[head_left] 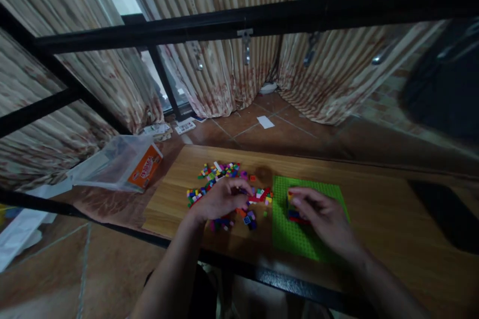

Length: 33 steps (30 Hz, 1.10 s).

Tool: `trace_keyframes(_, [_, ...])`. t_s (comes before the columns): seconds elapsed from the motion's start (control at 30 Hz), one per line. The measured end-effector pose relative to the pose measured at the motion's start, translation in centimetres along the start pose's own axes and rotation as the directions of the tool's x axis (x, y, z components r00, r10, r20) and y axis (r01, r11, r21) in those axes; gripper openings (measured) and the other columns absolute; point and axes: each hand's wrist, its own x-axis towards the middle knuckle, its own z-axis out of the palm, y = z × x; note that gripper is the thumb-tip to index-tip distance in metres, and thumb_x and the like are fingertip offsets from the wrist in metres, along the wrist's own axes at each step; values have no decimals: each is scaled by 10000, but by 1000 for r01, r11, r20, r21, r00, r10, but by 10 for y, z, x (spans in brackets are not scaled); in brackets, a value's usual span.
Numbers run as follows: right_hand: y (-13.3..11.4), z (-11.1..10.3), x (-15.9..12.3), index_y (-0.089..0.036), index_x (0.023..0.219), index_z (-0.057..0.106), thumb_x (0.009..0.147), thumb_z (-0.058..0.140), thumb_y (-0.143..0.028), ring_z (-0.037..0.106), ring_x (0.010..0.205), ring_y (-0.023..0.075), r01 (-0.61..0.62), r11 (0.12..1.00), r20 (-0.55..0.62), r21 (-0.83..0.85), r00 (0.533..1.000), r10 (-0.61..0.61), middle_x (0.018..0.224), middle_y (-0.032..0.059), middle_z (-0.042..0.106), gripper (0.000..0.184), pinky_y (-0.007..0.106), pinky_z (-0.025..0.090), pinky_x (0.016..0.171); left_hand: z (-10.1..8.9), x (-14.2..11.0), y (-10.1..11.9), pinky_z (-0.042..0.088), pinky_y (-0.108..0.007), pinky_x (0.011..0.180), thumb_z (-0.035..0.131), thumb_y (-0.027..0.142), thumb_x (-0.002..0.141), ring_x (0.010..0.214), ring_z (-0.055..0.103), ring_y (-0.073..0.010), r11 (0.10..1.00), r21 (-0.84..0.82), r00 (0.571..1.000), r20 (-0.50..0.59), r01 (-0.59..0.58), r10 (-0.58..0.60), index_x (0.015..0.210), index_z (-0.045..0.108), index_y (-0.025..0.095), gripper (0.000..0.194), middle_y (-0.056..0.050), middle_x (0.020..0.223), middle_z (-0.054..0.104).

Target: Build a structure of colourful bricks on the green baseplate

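Observation:
A green baseplate [299, 239] lies on a wooden table [377, 219]. On it stands a small stack of coloured bricks [294, 212], and my right hand [322, 214] rests over that stack with its fingers curled on it. To the left of the plate lies a scattered pile of small coloured bricks [219, 172]. My left hand [220, 199] lies on that pile, fingers bent down among the bricks; whether it holds one is hidden.
A clear plastic bag with an orange box [140, 169] lies at the table's left end. Black metal bars [262, 17] cross above. Striped curtains hang behind, papers [265, 121] lie on the tiled floor, and a dark object [445, 209] sits at the right.

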Motion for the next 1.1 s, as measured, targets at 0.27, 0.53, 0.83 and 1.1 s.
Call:
trace_keyframes(0.27, [6,24,-8,-203,836,701,815,635,-481,511,509,103,-22,987,152,161,988,-3,618,-15,605,287,225,415,477,45,18,10,426,-206,635,577,155,772,687,542,-106,994,-47,994,24,-102,103,913,677,138,174,-16,798,642])
trace_keyframes(0.53, [12,30,-9,-189,779,623,826,621,-489,532,521,108,-37,947,52,320,998,22,597,-24,584,304,241,441,516,64,29,3,432,-208,619,664,330,778,631,524,-96,976,-218,999,-37,-10,2,791,590,140,205,17,696,574])
trace_keyframes(0.83, [10,24,-5,-182,785,645,801,647,-482,541,495,104,-54,941,55,335,998,37,606,-20,592,300,245,449,503,74,28,0,378,-218,556,463,366,912,588,464,-107,999,37,1000,2,-30,30,839,583,167,244,26,642,505])
trace_keyframes(1.1, [11,25,-5,-179,754,658,768,687,-485,553,485,104,-58,928,18,369,998,55,617,-6,622,307,238,451,486,82,30,0,376,-225,551,455,383,911,576,457,-110,999,-52,999,-32,-11,9,840,570,161,261,19,646,514])
